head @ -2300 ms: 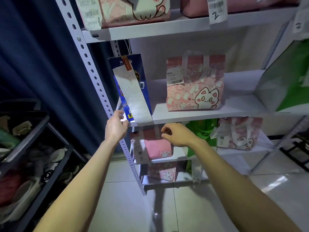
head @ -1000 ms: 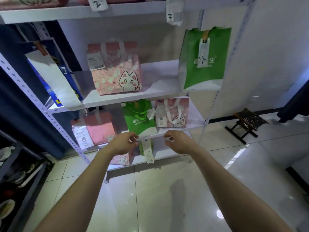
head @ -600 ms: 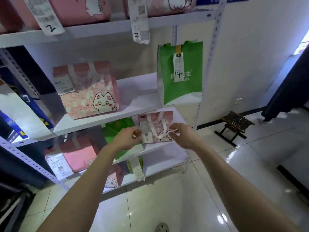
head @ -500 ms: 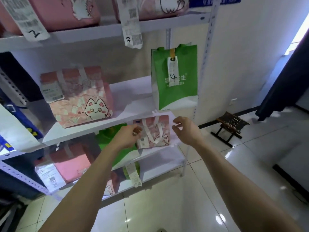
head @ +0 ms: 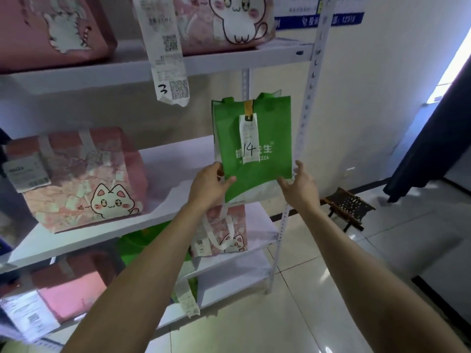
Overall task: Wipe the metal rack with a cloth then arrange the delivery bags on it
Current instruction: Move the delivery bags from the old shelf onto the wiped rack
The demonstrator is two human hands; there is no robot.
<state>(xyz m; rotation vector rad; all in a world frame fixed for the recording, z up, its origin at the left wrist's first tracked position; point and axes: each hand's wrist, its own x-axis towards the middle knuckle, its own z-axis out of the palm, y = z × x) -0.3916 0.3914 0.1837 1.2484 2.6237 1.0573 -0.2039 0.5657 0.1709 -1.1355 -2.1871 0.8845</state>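
A green delivery bag point(head: 265, 146) with a white tag marked 14 stands upright at the right end of the middle shelf of the white metal rack point(head: 309, 80). My left hand point(head: 210, 183) grips its lower left corner, thumb on the front. My right hand point(head: 300, 186) is at its lower right corner, fingers spread and touching the bag's side. A pink cat-print bag point(head: 76, 179) stands on the same shelf to the left. A smaller pink cat bag point(head: 226, 233) and a green bag point(head: 137, 247) stand on the shelf below. No cloth is in view.
More pink cat bags point(head: 229, 21) with long receipts point(head: 165, 54) fill the top shelf. A small dark stool point(head: 348, 205) stands on the tiled floor right of the rack. A dark curtain point(head: 433, 138) hangs at the far right. The wall is just right of the rack post.
Both hands rose from the small pink cat bag on the lower shelf to the green bag marked 14 on the middle shelf. My view tilted up and moved closer.
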